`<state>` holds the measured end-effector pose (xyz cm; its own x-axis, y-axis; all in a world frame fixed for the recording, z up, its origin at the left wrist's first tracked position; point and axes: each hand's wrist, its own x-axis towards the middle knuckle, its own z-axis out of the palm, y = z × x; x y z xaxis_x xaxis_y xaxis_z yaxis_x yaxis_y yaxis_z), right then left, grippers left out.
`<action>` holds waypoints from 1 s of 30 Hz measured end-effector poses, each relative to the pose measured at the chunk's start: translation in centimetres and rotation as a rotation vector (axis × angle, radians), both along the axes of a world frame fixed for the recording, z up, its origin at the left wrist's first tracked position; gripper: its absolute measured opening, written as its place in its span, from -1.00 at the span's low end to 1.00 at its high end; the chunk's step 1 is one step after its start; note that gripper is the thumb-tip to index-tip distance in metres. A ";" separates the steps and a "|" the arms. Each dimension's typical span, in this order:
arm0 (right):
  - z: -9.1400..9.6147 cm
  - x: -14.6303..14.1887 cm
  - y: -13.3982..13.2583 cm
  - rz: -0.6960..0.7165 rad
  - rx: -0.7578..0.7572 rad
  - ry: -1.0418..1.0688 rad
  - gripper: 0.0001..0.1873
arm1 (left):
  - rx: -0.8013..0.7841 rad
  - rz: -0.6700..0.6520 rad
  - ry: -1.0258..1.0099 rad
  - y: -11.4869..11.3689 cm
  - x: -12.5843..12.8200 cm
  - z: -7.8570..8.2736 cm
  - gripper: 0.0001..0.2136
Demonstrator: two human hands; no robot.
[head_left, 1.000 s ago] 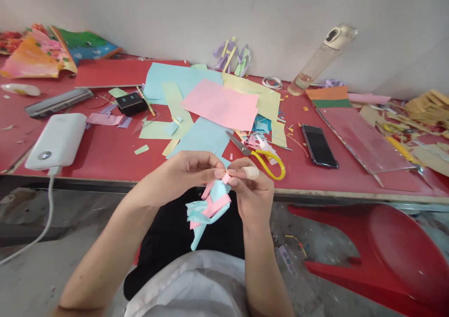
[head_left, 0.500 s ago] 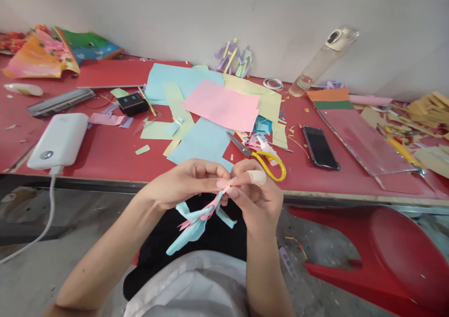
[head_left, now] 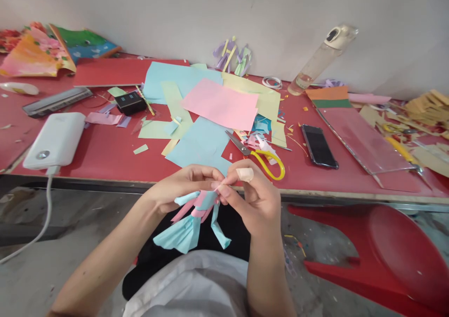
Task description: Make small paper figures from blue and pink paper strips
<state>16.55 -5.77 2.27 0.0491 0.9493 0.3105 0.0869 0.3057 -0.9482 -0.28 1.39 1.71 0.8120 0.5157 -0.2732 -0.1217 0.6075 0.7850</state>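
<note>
A small paper doll point(head_left: 201, 209) in light blue and pink, with a pleated skirt and two dangling arms, hangs below my fingertips above my lap. My left hand point(head_left: 191, 183) pinches its top end between thumb and forefinger. Closed at the same spot, my right hand point(head_left: 254, 193), with a bandage on one finger, pinches the narrow pink tip. The fingers hide most of that tip. Just beyond my hands on the red table point(head_left: 112, 155) lie scissors point(head_left: 261, 157) with yellow handles and a light blue paper sheet point(head_left: 201, 141).
A pink sheet point(head_left: 220, 103) lies over other coloured paper. To the right are a phone point(head_left: 319, 146), a tilted water bottle point(head_left: 319, 62) and a clear folder point(head_left: 365, 139). At left sits a white power bank point(head_left: 56, 140) with a cable. Two paper figures point(head_left: 231, 57) lean on the wall.
The paper doll has turned so its skirt and front now face me more broadly. Both hands have shifted slightly left, still pinching its top.
</note>
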 end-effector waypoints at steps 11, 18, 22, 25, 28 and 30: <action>0.3 -0.7 0.1 -0.058 0.059 -0.121 -0.86 | 0.093 0.113 -0.011 0.4 -0.2 0.4 -0.86; -0.1 -0.6 0.3 -0.085 0.073 -0.133 -0.86 | 0.321 0.177 0.032 1.3 -1.7 0.0 -0.79; -0.4 -0.7 0.5 -0.099 0.053 -0.177 -0.87 | 0.528 0.135 0.189 1.5 -2.8 0.7 -0.70; -0.5 -0.7 0.6 -0.131 0.037 -0.193 -0.88 | 0.638 0.188 0.305 0.7 -2.8 1.4 -0.80; -0.5 -0.8 0.6 -0.134 0.011 -0.199 -0.88 | 0.746 0.305 0.380 -0.4 -2.3 1.4 -0.84; -0.4 -0.8 0.6 -0.123 -0.008 -0.200 -0.89 | 0.762 0.362 0.414 -1.0 -2.0 1.2 -0.85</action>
<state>15.79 -5.19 1.88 0.1029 0.9425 0.3181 0.3092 0.2736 -0.9108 -2.30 0.37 2.93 0.4806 0.8769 0.0113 0.1751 -0.1087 0.9785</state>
